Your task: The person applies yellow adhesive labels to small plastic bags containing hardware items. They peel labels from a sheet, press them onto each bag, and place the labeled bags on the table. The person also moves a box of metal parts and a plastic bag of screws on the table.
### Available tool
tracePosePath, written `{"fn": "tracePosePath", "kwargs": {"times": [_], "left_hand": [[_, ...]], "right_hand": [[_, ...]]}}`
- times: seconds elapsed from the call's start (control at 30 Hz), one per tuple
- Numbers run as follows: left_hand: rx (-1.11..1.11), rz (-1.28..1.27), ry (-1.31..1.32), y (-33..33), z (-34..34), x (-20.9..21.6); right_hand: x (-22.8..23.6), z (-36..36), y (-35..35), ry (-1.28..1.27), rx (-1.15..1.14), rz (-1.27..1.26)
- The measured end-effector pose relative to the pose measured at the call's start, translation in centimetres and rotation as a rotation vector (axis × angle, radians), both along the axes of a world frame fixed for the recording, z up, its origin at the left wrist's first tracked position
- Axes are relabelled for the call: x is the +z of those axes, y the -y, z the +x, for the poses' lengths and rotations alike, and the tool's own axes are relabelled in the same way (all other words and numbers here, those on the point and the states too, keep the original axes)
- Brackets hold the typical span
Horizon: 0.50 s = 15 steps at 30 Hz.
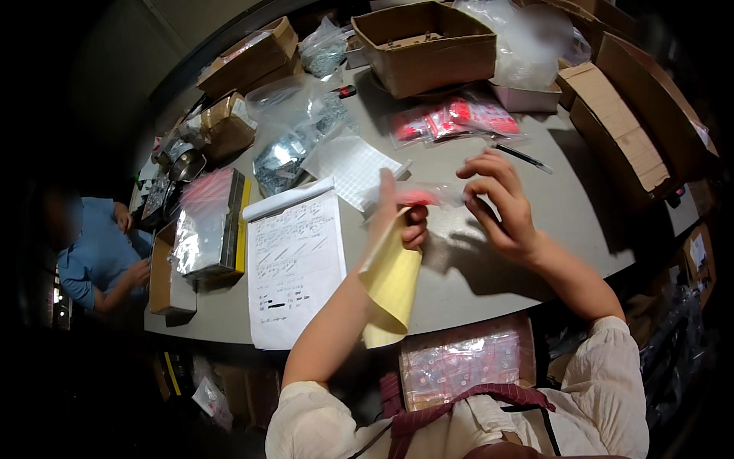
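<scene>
My left hand is closed around the near end of a small clear plastic bag with something red inside. A curled yellow sheet hangs from the same hand over my wrist. At the bag's right end is my right hand, its thumb and forefinger bent close together. Whether those fingertips pinch the bag or something small on it, I cannot make out. Under my hands lies the grey table. Beside my left forearm rests a pad of handwritten paper, and a white sheet of small labels lies beyond it.
Red-filled bags and a black pen lie farther back. Cardboard boxes line the far side, with clear bags of metal parts at left. A box of small packets sits before me. Another person is at left.
</scene>
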<state>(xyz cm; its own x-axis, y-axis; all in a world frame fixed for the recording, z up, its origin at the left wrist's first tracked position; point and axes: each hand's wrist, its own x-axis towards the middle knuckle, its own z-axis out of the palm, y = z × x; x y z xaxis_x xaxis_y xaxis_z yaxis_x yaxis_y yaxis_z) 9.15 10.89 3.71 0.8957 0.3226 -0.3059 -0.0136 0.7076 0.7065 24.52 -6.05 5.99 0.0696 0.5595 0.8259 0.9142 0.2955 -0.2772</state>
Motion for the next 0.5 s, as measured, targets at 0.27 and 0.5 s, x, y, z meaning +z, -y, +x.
{"fn": "tracePosePath", "kwargs": {"times": [0.27,0.5], "left_hand": [[-0.015,-0.235,0.113,-2.3,0.1,-1.2],[-0.109,-0.108,0.052,-1.6,0.1,-0.8]], "right_hand": [[-2.7,2.5,-0.5,-1.059,0.304,-0.254],[-3.8,4.4,-0.9,-0.807,0.163,-0.624]]}}
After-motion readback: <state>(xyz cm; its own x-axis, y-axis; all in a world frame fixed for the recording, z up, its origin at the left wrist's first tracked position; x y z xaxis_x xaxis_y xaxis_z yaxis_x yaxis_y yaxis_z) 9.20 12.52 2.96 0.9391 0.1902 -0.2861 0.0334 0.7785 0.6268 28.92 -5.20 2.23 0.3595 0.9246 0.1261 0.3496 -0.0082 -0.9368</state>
